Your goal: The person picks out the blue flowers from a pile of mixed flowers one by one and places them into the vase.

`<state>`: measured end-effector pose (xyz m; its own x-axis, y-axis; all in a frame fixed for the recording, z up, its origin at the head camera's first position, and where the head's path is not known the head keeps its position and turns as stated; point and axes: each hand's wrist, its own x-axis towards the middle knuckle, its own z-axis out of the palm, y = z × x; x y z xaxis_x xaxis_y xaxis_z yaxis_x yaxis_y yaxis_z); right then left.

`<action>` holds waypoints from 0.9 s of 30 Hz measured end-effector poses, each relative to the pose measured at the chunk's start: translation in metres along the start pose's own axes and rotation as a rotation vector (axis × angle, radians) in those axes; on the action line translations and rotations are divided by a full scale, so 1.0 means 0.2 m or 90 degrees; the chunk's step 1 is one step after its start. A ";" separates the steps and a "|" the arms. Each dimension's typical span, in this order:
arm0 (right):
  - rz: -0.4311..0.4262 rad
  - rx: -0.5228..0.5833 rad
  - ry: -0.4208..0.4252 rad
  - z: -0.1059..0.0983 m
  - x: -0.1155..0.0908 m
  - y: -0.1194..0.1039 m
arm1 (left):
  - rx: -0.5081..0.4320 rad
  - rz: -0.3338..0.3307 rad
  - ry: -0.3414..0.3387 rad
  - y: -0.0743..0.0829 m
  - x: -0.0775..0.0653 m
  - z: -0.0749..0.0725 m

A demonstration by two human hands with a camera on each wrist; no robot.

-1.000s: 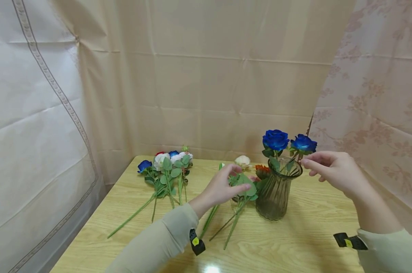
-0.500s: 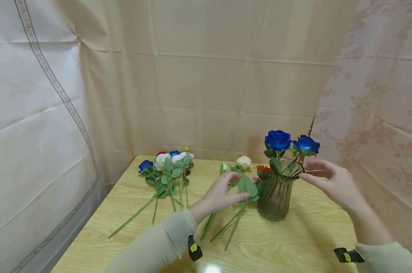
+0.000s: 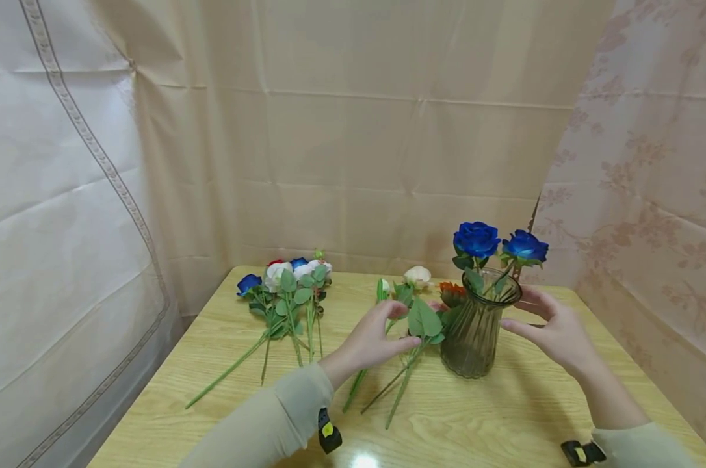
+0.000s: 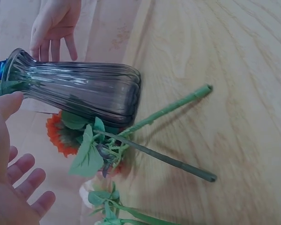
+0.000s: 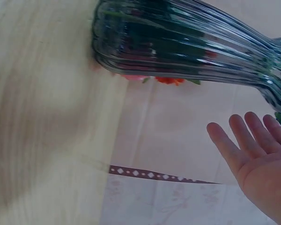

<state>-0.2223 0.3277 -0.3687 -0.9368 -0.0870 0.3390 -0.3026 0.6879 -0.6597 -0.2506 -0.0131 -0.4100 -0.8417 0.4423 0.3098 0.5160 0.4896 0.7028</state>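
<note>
A ribbed smoky glass vase (image 3: 469, 344) stands upright on the table, holding one blue rose (image 3: 476, 239) and another blue rose (image 3: 525, 247). My right hand (image 3: 554, 335) is at the vase's right side near the neck, fingers extended and thumb apart; the right wrist view shows a gap between fingers and glass. Left of the vase, my left hand (image 3: 370, 338) hovers with spread fingers by a green leaf (image 3: 424, 318), gripping nothing. An orange flower (image 4: 57, 136) lies behind the vase's left side, its stem pointing toward me. Beside it is a cream flower (image 3: 417, 276).
On the left of the wooden table (image 3: 171, 416) lies a pile of flowers with white blooms (image 3: 278, 276), a blue rose (image 3: 249, 285) and long green stems (image 3: 230, 374). Beige curtain (image 3: 341, 143) hangs behind the table, and patterned cloth (image 3: 651, 214) borders the right.
My right hand has come down from beside the right blue rose to the side of the vase, its fingers spreading. My left hand has shifted slightly left and opened wider.
</note>
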 end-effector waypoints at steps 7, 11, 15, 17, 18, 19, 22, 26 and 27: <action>0.007 0.015 -0.003 0.08 0.00 0.04 | 0.028 -0.014 -0.010 -0.04 -0.02 0.00; 0.004 0.027 -0.006 0.11 0.00 0.05 | 0.029 -0.027 -0.014 -0.06 -0.03 0.01; 0.001 0.039 -0.012 0.14 0.00 0.05 | 0.033 -0.041 -0.015 -0.08 -0.05 0.01; 0.002 0.041 -0.013 0.16 0.00 0.05 | 0.033 -0.043 -0.014 -0.09 -0.05 0.00; 0.000 0.040 -0.014 0.16 0.00 0.06 | 0.030 -0.045 -0.014 -0.09 -0.06 0.00; -0.001 0.040 -0.013 0.17 0.00 0.06 | 0.028 -0.047 -0.014 -0.10 -0.06 0.00; -0.007 0.042 -0.017 0.19 0.00 0.07 | 0.029 -0.054 -0.012 -0.11 -0.07 -0.01; -0.012 0.035 -0.020 0.20 0.01 0.07 | 0.034 -0.068 -0.009 -0.12 -0.08 -0.04; -0.011 0.030 -0.023 0.21 0.01 0.07 | 0.034 -0.071 -0.009 -0.12 -0.09 -0.05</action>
<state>-0.2363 0.3070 -0.4047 -0.9368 -0.1243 0.3269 -0.3256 0.6513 -0.6854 -0.2499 -0.0397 -0.4266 -0.8922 0.3933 0.2219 0.4272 0.5760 0.6970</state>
